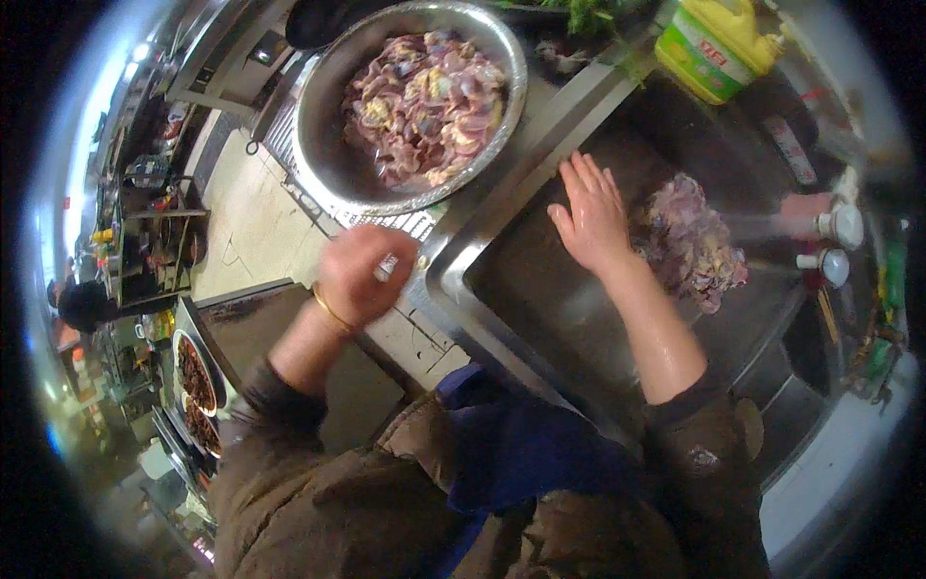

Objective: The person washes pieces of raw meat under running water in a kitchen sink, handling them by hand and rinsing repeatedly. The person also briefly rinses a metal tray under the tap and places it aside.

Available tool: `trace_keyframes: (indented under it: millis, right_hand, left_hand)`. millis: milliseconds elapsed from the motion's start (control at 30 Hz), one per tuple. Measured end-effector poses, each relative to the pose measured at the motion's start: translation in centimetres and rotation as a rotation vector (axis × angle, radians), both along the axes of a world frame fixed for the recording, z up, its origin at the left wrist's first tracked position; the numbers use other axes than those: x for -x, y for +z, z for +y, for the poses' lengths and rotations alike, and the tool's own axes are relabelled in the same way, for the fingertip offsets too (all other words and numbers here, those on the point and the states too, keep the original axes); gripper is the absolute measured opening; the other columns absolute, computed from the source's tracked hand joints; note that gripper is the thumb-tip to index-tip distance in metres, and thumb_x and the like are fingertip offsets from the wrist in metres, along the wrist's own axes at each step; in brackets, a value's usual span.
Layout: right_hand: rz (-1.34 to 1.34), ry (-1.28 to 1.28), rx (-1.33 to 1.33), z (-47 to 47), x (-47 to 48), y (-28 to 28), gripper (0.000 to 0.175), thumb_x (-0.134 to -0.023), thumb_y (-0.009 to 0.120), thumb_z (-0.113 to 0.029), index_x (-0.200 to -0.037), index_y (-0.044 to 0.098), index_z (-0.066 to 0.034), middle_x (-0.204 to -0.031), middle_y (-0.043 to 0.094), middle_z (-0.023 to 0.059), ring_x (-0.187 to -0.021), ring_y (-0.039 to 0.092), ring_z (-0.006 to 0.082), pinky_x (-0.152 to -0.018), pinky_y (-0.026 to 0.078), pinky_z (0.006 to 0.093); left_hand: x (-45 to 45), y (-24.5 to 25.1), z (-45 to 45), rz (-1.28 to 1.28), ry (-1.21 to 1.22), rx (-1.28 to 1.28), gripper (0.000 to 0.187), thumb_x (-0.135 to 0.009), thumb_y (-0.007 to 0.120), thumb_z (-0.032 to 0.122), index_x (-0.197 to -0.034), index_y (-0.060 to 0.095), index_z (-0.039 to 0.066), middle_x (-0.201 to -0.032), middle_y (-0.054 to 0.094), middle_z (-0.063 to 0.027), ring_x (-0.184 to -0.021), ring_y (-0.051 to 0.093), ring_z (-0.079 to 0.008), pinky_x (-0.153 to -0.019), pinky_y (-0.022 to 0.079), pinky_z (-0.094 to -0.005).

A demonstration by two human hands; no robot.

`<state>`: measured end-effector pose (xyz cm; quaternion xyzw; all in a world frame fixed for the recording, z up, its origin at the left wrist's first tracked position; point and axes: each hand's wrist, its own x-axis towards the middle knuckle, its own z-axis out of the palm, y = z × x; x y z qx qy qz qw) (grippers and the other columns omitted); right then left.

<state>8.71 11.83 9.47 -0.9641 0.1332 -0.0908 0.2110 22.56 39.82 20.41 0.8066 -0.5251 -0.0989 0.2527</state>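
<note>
My left hand (369, 271), blurred, is raised below the big metal bowl, its fingers curled; something small and whitish shows at the fingers, and whether it is held is not clear. A ring-like yellow bracelet circles that wrist. My right hand (593, 213), wet and with nothing in it, is spread flat over the steel sink (521, 289), its fingertips near the sink's rim. To its right in the sink lies a heap of raw poultry gizzards or similar offal (698, 242). The large metal bowl (325, 166) at the top holds many more such pieces (427, 108).
A yellow plastic jug (716, 54) with a green label stands at the upper right. Two whitish round knobs (846, 226) sit at the sink's right side. Bowls of dark food (195, 373) stand at the lower left. Shelving (159, 213) with kitchen things is farther left. Green leaves (586, 14) lie at the top.
</note>
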Motion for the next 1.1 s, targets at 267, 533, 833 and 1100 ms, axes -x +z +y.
trace_keyframes:
  millis: [267,533,833,1100]
  right_hand:
    - [0.002,-0.103,-0.044,0.8,2.4,-0.8,0.049,-0.08,0.063,-0.022,-0.125,0.05,-0.0053,-0.133,0.044,0.0168,-0.129,0.034,0.0334,-0.108,0.023,0.0453]
    - [-0.188,-0.764,-1.305,-5.2,8.1,-4.2,0.048,-0.089,0.054,-0.027,-0.131,0.042,-0.006,-0.136,0.04,0.0162,-0.123,0.041,0.0338,-0.098,0.039,0.0443]
    - [-0.911,-0.933,-1.976,-17.2,14.8,-8.5,0.05,-0.097,0.034,-0.038,-0.129,0.039,-0.001,-0.135,0.041,0.0181,-0.124,0.04,0.0337,-0.105,0.034,0.0471]
    - [-0.437,-1.112,-0.803,-16.8,17.3,-17.9,0.016,-0.089,0.057,-0.015,-0.095,0.062,-0.001,-0.091,0.065,0.0068,-0.09,0.061,0.0224,-0.08,0.047,0.0327]
  left_hand:
    - [8.5,-10.0,3.1,-0.124,0.298,-0.561,0.108,-0.073,0.058,0.064,-0.141,0.014,-0.008,-0.148,0.01,-0.0281,-0.14,0.007,-0.0375,-0.112,0.008,-0.0489]
    - [12.9,-10.9,-13.7,0.093,-0.223,-0.135,0.071,-0.084,0.051,0.052,-0.142,0.03,0.017,-0.142,0.035,-0.0173,-0.133,0.027,-0.0385,-0.107,0.021,-0.055]
    - [12.5,-21.2,-24.4,0.483,-0.351,-0.633,0.052,-0.082,0.056,0.039,-0.125,0.049,0.011,-0.114,0.06,-0.0172,-0.105,0.056,-0.0357,-0.09,0.044,-0.0426]
    - [15.4,-29.6,-32.4,0.38,-0.267,-0.245,0.05,-0.075,0.063,0.014,-0.125,0.052,0.015,-0.124,0.052,-0.0189,-0.109,0.052,-0.0373,-0.093,0.043,-0.0404]
